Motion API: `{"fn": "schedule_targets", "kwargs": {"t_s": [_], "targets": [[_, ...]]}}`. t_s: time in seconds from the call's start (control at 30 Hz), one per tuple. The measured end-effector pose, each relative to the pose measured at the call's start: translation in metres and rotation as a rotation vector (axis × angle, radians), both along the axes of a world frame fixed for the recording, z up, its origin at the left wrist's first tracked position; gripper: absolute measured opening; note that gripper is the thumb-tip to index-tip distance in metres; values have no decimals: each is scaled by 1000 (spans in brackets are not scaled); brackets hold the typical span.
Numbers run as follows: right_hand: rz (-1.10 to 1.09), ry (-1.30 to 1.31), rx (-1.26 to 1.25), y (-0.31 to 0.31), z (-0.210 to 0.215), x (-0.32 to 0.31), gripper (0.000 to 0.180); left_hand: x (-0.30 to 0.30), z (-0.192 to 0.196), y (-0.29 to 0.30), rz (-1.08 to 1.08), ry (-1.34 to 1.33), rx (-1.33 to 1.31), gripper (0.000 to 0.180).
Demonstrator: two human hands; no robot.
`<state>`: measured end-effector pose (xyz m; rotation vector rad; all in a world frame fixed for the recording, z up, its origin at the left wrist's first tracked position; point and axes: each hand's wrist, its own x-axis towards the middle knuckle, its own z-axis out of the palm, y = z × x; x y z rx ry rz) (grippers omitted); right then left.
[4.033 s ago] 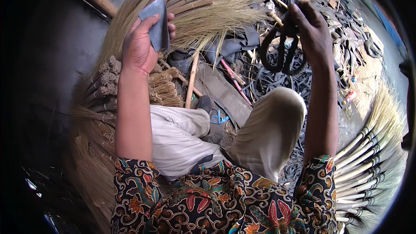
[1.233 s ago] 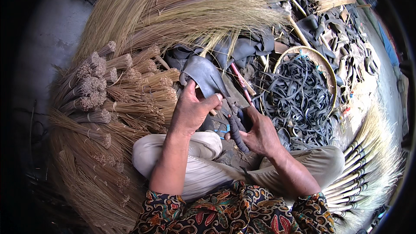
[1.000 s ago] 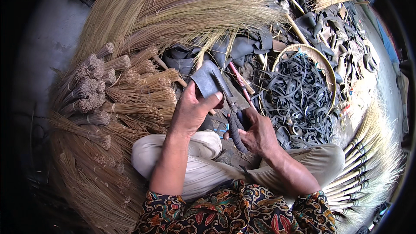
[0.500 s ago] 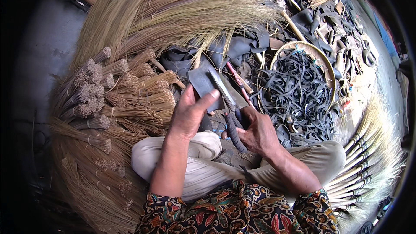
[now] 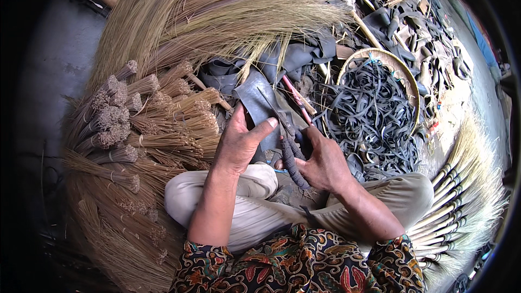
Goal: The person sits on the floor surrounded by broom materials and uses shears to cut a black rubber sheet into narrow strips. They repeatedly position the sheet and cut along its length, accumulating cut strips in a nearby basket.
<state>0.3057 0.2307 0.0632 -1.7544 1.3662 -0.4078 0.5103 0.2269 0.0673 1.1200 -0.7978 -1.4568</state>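
My left hand (image 5: 234,144) pinches a dark grey piece of rubber sheet (image 5: 253,93), thumb on top and fingers beneath. In my right hand (image 5: 327,164) is a pair of scissors (image 5: 293,164), whose handles are wrapped in dark material. The blades point up and to the left across the sheet, close to my left thumb. Some of the handle and several right fingers are hidden. Both hands are above my crossed legs.
Right of the hands stands a round woven basket (image 5: 417,95) heaped with black rubber strips (image 5: 374,106). Tied straw bundles (image 5: 114,125) lie at left, long grass bundles (image 5: 217,27) at the far side. Finished brooms (image 5: 448,206) fan out at near right; rubber scraps (image 5: 429,49) cover the far right.
The scissors have shifted from beside the sheet's right edge to over it, and their blades appear narrower and darker. The sheet has tilted slightly; both hands have moved only a little.
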Motion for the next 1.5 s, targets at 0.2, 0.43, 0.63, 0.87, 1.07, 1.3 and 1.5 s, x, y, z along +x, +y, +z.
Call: {"fn": "schedule_targets", "kwargs": {"t_s": [0.2, 0.43, 0.63, 0.87, 1.07, 1.3, 1.5], "targets": [[42, -92, 50, -1, -4, -3, 70, 14, 3, -6, 39, 217, 108, 53], [101, 16, -123, 1, -3, 4, 76, 7, -3, 0, 73, 161, 13, 59], [51, 41, -103, -2, 1, 0, 71, -5, -2, 3, 2, 152, 12, 69], [53, -1, 47, 3, 0, 1, 57, 13, 4, -6, 48, 262, 49, 58], [81, 51, -192, 2, -4, 7, 75, 10, -5, -1, 48, 129, 13, 67], [51, 59, -182, -1, -6, 0, 74, 1, -7, 0, 22, 99, -25, 72], [69, 10, -37, 3, -7, 1, 65, 14, 4, -7, 105, 177, 10, 55]]}}
